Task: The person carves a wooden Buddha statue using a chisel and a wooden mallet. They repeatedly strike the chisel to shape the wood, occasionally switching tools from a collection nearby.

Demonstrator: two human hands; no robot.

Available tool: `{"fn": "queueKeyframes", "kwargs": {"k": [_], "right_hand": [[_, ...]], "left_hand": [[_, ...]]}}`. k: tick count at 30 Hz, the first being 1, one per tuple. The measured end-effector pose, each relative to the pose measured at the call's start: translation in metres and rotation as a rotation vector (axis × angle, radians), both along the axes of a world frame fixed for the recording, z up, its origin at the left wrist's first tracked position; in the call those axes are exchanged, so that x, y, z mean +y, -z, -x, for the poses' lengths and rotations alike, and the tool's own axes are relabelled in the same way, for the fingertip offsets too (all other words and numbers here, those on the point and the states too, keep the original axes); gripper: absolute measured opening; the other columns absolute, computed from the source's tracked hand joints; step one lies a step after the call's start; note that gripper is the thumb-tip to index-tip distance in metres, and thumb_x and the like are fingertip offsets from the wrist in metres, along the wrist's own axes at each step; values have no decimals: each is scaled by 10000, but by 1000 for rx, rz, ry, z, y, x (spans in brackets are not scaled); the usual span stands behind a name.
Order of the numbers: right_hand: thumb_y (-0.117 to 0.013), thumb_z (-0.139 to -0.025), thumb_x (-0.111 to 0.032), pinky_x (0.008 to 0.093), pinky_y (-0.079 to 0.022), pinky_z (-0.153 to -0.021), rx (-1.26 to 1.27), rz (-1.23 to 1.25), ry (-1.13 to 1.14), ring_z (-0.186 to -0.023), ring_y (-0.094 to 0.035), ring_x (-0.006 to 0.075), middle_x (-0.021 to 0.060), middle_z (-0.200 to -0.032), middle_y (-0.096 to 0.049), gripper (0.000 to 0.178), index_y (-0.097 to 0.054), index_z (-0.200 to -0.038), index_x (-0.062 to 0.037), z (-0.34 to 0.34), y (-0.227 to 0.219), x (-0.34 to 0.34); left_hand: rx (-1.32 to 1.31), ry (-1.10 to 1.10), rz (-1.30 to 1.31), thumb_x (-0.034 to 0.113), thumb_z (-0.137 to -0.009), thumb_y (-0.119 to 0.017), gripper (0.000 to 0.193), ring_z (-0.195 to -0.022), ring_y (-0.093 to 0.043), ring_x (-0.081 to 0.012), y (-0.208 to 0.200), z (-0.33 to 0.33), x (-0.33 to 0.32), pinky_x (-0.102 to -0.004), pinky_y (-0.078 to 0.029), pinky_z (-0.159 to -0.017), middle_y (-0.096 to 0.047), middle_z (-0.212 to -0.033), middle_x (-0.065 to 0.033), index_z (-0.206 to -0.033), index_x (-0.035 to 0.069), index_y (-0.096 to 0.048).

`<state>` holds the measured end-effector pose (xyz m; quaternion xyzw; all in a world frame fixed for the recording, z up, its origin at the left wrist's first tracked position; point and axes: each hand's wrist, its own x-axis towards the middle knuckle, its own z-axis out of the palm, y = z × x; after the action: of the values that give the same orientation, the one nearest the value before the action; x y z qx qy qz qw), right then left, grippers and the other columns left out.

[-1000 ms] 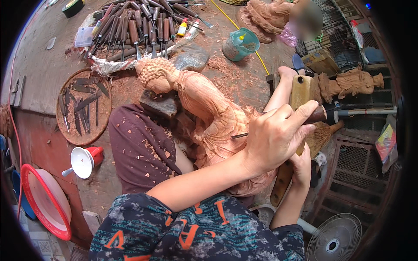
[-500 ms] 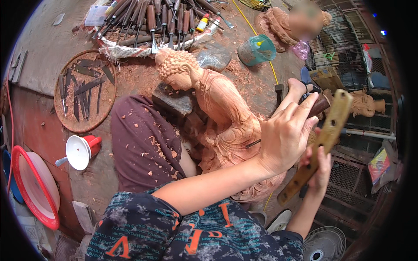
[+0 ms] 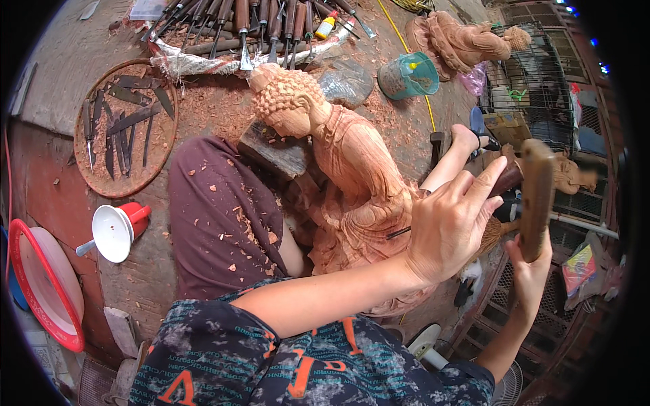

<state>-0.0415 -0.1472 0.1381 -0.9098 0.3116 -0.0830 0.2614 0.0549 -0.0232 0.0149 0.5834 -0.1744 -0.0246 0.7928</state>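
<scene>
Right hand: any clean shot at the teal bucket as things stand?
Probably not. The right hand is gripping a wooden bar, and the left hand, holding a chisel, plus a bare leg lie roughly between it and the teal bucket.

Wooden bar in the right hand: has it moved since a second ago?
Yes: the wooden bar has moved rightward, farther from the carved seated statue.

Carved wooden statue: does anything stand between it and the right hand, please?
Yes: in this view, the left hand, holding a chisel, stands between the carved wooden statue and the right hand, which grips a wooden bar.
</scene>
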Motion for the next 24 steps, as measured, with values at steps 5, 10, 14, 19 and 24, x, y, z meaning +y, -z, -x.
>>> {"fn": "queueKeyframes", "kwargs": {"k": [5, 10, 14, 19, 24], "right_hand": [[-586, -749, 64, 195, -388, -658, 49, -19, -32, -722, -458, 58, -13, -841, -492, 513, -470, -1243, -7, 0, -3, 4], [-589, -749, 65, 197, -401, -671, -39, -95, 38, -735, -474, 63, 14, -931, -540, 495, -480, -1225, -17, -2, -9, 1], [-583, -761, 50, 179, -376, -639, 95, 214, -89, -696, -455, 54, -14, -834, -510, 535, -442, -1274, -9, 8, 4, 6], [-595, -762, 50, 194, -389, -699, -1, 5, -38, -762, -480, 66, 22, -906, -529, 523, -444, -1261, 16, 0, -1, 7], [-608, -763, 36, 185, -371, -635, -29, 154, -56, -685, -453, 51, 9, -790, -496, 596, -397, -1319, -3, 5, 1, 15]], "left_hand": [[-25, -10, 17, 119, -819, -610, 434, -1037, -594, -307, 3, -1, 2, -337, -525, -755, -469, -1330, -141, -1238, 55, -519], [-20, -4, 27, 118, -827, -606, 432, -1061, -582, -315, 3, -1, 1, -334, -524, -765, -466, -1329, -158, -1242, 46, -512], [-36, 13, 57, 126, -836, -602, 422, -1066, -579, -318, 2, -1, 6, -335, -523, -765, -466, -1327, -166, -1241, 44, -513], [-22, 18, 64, 124, -841, -599, 404, -1061, -585, -313, 5, -1, 10, -332, -523, -751, -470, -1323, -168, -1228, 40, -523], [22, 121, 28, 132, -848, -594, 371, -1082, -574, -316, 8, 1, 17, -339, -526, -743, -463, -1326, -178, -1204, 37, -544]]}}
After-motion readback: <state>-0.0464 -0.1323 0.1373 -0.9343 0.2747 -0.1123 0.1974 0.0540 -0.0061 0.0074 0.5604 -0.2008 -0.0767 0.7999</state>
